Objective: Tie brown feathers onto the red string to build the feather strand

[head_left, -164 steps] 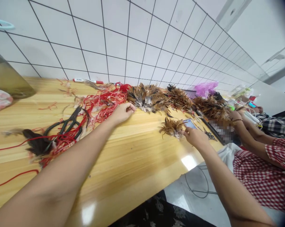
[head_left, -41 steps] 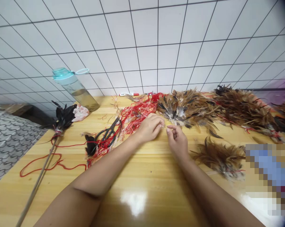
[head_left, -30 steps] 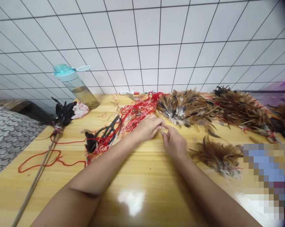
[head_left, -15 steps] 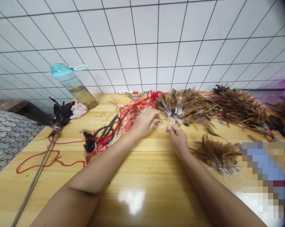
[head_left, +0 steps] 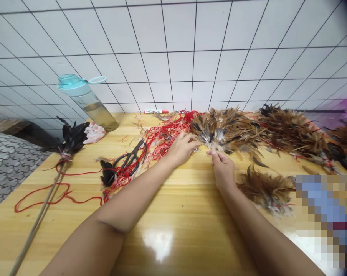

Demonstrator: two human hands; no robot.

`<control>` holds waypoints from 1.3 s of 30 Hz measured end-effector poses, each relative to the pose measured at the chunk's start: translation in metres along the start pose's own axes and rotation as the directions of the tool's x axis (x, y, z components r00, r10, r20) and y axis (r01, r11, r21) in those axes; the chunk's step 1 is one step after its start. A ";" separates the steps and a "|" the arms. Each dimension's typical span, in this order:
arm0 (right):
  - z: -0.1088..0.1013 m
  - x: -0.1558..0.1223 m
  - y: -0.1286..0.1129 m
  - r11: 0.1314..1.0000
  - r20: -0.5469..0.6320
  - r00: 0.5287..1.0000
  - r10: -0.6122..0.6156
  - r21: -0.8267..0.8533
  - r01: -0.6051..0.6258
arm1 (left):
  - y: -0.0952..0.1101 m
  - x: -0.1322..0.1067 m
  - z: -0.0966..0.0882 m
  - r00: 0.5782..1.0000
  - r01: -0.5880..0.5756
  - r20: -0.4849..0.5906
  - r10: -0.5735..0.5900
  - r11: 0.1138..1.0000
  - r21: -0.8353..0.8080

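Observation:
My left hand [head_left: 182, 148] rests over the right side of a tangle of red string [head_left: 165, 135], its fingers loosely bent and a little apart. Its fingertips reach toward the white quill ends of a fanned pile of brown feathers [head_left: 232, 124]. Just in front of that pile, my right hand [head_left: 223, 165] is closed in a pinch, thumb against forefinger. Whatever lies in the pinch is too small to make out. To its right lies a separate bunch of brown feathers [head_left: 267, 188].
Black scissors [head_left: 131, 158] lie on the string. A stick with black feathers [head_left: 72, 140] extends along the left, by a red cord [head_left: 41, 188]. Behind stand a bottle [head_left: 97, 111] and a marker [head_left: 156, 112] near the tiled wall. More feather bundles [head_left: 294, 130] lie at right.
My left hand has shifted slightly right, its fingers stretching further toward the feather pile. My right hand has also moved a little right, still pinched. The camera view has shifted slightly.

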State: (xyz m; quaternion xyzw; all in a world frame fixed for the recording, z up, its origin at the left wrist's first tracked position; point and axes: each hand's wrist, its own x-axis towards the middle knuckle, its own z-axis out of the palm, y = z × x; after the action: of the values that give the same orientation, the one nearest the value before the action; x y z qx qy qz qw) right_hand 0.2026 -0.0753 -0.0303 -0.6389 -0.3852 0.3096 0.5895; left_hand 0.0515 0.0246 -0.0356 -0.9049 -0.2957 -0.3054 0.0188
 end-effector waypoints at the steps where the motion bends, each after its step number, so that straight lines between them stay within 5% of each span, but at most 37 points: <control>1: 0.000 0.000 0.001 1.000 0.000 1.000 -0.019 -0.020 0.019 | -0.001 0.000 0.001 1.000 0.001 0.011 -0.001 1.000 -0.004; 12: -0.002 -0.001 0.006 0.987 -0.005 0.996 -0.086 -0.136 0.085 | 0.012 -0.003 -0.019 0.999 -0.003 0.037 0.008 0.991 -0.135; 17: -0.005 -0.001 0.007 0.957 0.018 0.990 -0.137 -0.256 0.137 | 0.021 -0.004 -0.034 0.988 -0.030 0.149 0.039 0.998 -0.062; 26: -0.001 -0.005 0.003 0.808 0.242 0.960 -0.138 -0.533 0.250 | 0.033 -0.001 -0.042 0.962 -0.136 0.241 0.129 0.991 0.012; 31: -0.001 -0.003 0.003 0.812 0.321 0.939 -0.127 -0.510 0.284 | 0.032 -0.002 -0.041 0.957 -0.137 0.250 0.145 0.989 -0.049; 36: -0.002 0.003 0.005 0.951 0.278 0.955 -0.105 -0.253 0.178 | 0.024 -0.002 -0.041 1.000 0.030 -0.006 -0.031 0.994 -0.109; 39: -0.002 0.004 0.002 0.992 0.200 0.978 -0.056 -0.096 0.077 | 0.018 -0.001 -0.043 0.959 0.212 -0.160 -0.234 0.967 -0.143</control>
State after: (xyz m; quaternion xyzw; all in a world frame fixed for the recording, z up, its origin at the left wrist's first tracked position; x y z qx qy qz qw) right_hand 0.2067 -0.0729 -0.0320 -0.6216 -0.4781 0.3311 0.5248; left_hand 0.0375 -0.0004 0.0019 -0.8347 -0.3737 -0.4019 -0.0466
